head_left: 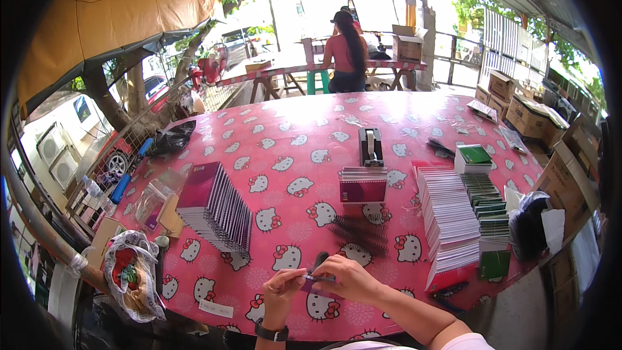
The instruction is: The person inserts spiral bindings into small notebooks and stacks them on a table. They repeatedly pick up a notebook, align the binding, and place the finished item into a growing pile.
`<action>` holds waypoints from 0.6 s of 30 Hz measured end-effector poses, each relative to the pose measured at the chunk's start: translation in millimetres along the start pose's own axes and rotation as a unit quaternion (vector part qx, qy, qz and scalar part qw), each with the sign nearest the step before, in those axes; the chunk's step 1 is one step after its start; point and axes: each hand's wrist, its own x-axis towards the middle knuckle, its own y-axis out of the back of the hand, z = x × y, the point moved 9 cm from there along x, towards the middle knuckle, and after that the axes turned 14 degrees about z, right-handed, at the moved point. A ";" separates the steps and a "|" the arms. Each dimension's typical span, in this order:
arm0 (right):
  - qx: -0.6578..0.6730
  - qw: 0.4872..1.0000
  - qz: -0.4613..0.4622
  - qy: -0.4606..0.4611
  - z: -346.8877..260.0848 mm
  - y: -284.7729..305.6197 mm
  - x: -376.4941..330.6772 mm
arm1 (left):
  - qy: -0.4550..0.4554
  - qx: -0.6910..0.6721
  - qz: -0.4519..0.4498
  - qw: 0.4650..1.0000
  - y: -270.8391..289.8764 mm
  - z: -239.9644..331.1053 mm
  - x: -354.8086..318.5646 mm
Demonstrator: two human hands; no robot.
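My left hand [282,287] and my right hand [353,279] meet low over the near edge of the pink patterned table [291,136]. Together they pinch a small flat purple card with a dark comb-like piece [319,271] between the fingertips. A black watch sits on my left wrist. Just beyond my hands lies a loose heap of dark combs [359,233]. Behind it a short stack of purple cards [363,188] stands before a grey tape dispenser [370,147].
A fanned row of purple-backed cards [217,206] lies at the left, a long white stack [448,220] and green packs [489,207] at the right. Cardboard boxes [528,116] line the right side. A person sits at a far table [346,52]. A patterned bag [129,275] hangs front left.
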 end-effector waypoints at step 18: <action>0.094 0.987 0.100 -0.088 -6.1 -1.6 -12.4 | 0.119 -0.099 -0.018 0.988 4.8 -18.6 -4.5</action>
